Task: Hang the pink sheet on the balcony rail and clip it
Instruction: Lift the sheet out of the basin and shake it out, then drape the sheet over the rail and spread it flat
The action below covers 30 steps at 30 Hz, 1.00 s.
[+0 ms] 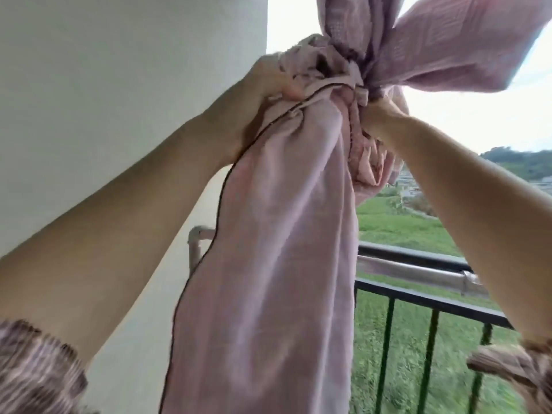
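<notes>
pink sheet [268,234] bunched within fingers [286,91] of both hands

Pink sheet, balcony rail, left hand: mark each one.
pink sheet [268,234], head view, on the middle of the long hanging fold.
balcony rail [412,254], head view, on the dark top bar right of the sheet.
left hand [265,85], head view, on the knuckles gripping bunched cloth.

A: Sheet [268,234], condition?
B: Pink, thin dark piping along one edge. Gathered into a bunch up high. One long fold hangs straight down, another part flares up and right.
A: Rail [433,303]?
B: Black metal, upright bars, low at right behind the sheet. Sheet not draped over it.
</notes>
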Tool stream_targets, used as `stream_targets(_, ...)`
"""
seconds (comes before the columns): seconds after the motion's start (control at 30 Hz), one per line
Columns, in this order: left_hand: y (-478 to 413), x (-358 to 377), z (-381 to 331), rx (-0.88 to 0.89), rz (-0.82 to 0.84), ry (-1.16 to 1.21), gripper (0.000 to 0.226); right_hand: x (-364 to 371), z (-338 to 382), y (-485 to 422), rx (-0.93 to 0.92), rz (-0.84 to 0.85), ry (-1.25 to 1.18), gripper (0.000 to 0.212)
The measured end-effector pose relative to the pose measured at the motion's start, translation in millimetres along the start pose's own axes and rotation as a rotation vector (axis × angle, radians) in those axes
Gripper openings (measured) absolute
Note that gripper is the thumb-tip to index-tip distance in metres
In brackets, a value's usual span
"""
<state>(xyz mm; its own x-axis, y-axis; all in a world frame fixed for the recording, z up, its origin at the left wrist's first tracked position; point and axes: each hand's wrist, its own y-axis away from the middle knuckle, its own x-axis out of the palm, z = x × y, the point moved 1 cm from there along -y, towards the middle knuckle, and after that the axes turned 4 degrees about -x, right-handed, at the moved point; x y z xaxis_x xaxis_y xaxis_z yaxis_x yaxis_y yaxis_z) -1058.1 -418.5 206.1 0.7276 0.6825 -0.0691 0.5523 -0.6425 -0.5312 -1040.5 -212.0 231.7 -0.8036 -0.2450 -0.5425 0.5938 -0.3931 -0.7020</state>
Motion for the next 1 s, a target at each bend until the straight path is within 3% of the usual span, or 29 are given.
stream_targets(0.1, -28.2, 43.8, 50.0, -0.120, 0.072, -0.030, 0.030, -7.4, -36.4, 8.5, 0.018, 0.169, 0.266, 0.042)
stream_targets(0.2, -48.9, 84.6, 112.8, -0.317, 0.122, -0.369, 0.079, -13.3, -86.5, 23.5, 0.160, 0.432, 0.343, 0.032)
stream_targets(0.23, -50.2, 92.3, 127.5, -0.369, 0.134, -0.517, 0.081, -14.8, -99.4, 32.0, 0.231, 0.516, 0.298, 0.039)
stream_targets(0.3, -49.9, 97.2, 151.2, -0.433, 0.170, -0.765, 0.066, -16.6, -120.0, 46.2, 0.307, 0.629, 0.252, 0.057)
stream_targets(0.37, -47.3, 97.5, 164.0, -0.500, 0.206, -0.865, 0.069, -17.5, -131.0, 55.0, 0.304, 0.675, 0.241, 0.059)
stream_targets(0.43, -47.6, 98.2, 169.0, -0.501, 0.180, -0.841, 0.058, -15.8, -131.0, 63.2, 0.248, 0.749, 0.241, 0.051)
stream_targets(0.5, -49.1, 97.7, 173.0, -0.421, 0.085, -0.775, 0.033, -13.9, -125.5, 71.2, 0.198, 0.785, 0.218, 0.046)
stream_targets(0.57, -41.7, 95.3, 172.7, -0.286, -0.069, -0.774, 0.015, -10.7, -120.1, 80.7, 0.146, 0.738, 0.168, 0.040)
stream_targets(0.73, 15.5, 74.7, 175.0, 0.055, -0.640, -0.660, 0.020, -4.3, -110.6, 117.4, -0.005, 0.437, 0.038, 0.030)
stream_targets(0.87, 53.2, 58.6, 193.9, 0.076, -0.756, -0.549, 0.012, 5.2, -94.3, 152.1, -0.183, 0.232, 0.057, 0.019)
stream_targets(0.93, 70.1, 58.1, 204.5, 0.054, -0.770, -0.515, 0.005, 12.3, -84.9, 171.9, -0.263, 0.085, 0.142, 0.019)
stream_targets(1.0, 87.2, 61.8, 219.7, -0.009, -0.748, -0.448, 0.010, 21.4, -75.8, 194.9, -0.314, 0.040, 0.154, 0.026)
